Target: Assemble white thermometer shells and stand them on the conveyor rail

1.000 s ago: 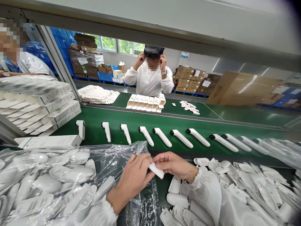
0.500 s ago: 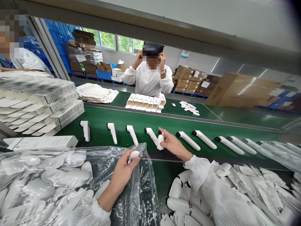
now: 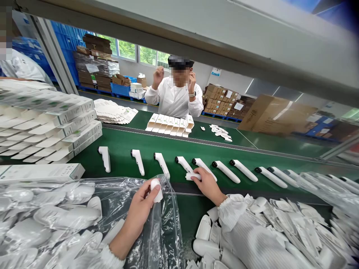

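Observation:
My left hand (image 3: 140, 209) is closed round a small white plastic cap piece (image 3: 156, 189), held above a clear plastic bag (image 3: 70, 216) full of white shells. My right hand (image 3: 206, 185) rests at the near edge of the green conveyor belt (image 3: 168, 147), fingers closed on a small white part (image 3: 193, 176) lying on the belt. A row of several white thermometer guns (image 3: 226, 171) lies across the belt just beyond both hands.
Stacked white cartons (image 3: 53, 127) stand at the left. A heap of white plastic shells (image 3: 283, 228) fills the right front. A person in a white coat (image 3: 175, 99) sits across the belt behind a row of open boxes (image 3: 168, 124). Another person's sleeve (image 3: 19, 67) shows far left.
My hands parted: the left stayed over the bag with the cap piece. The right reached to the belt, held a part upright there, and now has it lying flat by the guns.

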Motion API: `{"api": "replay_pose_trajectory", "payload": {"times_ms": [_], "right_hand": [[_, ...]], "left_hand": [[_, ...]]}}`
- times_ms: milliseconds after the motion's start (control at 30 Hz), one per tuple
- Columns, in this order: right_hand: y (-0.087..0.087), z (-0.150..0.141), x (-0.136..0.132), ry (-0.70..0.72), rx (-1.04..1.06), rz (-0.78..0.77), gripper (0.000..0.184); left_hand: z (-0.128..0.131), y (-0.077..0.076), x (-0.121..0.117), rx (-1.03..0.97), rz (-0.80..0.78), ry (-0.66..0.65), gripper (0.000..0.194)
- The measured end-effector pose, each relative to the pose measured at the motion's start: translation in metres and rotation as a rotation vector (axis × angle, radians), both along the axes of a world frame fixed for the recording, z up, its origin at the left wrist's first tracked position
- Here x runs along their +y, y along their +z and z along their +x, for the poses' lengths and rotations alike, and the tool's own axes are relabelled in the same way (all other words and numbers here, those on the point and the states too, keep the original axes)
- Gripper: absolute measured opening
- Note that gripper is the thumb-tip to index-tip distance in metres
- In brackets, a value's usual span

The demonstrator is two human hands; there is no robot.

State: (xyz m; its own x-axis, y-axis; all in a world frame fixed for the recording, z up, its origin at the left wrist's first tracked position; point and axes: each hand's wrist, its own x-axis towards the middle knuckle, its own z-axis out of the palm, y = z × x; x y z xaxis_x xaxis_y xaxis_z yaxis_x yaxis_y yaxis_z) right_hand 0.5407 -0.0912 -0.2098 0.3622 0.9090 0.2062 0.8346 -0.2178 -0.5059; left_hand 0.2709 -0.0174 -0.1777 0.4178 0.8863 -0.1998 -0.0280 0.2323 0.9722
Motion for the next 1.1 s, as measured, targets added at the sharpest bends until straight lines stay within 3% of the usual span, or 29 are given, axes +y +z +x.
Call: {"api": "replay_pose_trajectory", "payload": {"times_ms": [100,233,400,633,833,967,1033,1100], "right_hand": [[-0.001,0.003,-0.005,0.041,-0.066,-0.077,0.031],[-0.006,0.004,-0.003,-0.046,-0.153,-0.12,0.045],[-0.01,0.008,0.007,-0.087,-0.259,-0.183,0.048],[-0.018,0.028,0.007,-0.113,-0.199,-0.118,0.046],[-0.017,0.043,0.0,-0.126,-0.159,-0.117,0.044],[-0.009,0.044,-0.005,-0.146,-0.171,-0.102,0.042],[-0.002,0.033,-0.009,-0.175,-0.158,-0.008,0.043],[0.01,0.012,-0.014,-0.17,0.008,0.12,0.043]], "left_hand": [[-0.002,0.0,0.003,-0.114,-0.092,0.015,0.045],[-0.001,0.001,0.003,-0.258,-0.221,0.034,0.041],[0.007,0.01,-0.005,-0.331,-0.362,0.029,0.034],[0.018,0.024,-0.016,-0.358,-0.485,0.078,0.012],[0.029,0.023,-0.024,-0.387,-0.502,0.076,0.009],[0.04,0.017,-0.033,-0.385,-0.463,0.051,0.021],[0.046,0.012,-0.039,-0.369,-0.41,0.017,0.03],[0.053,0.008,-0.045,-0.332,-0.351,-0.033,0.037]]}}
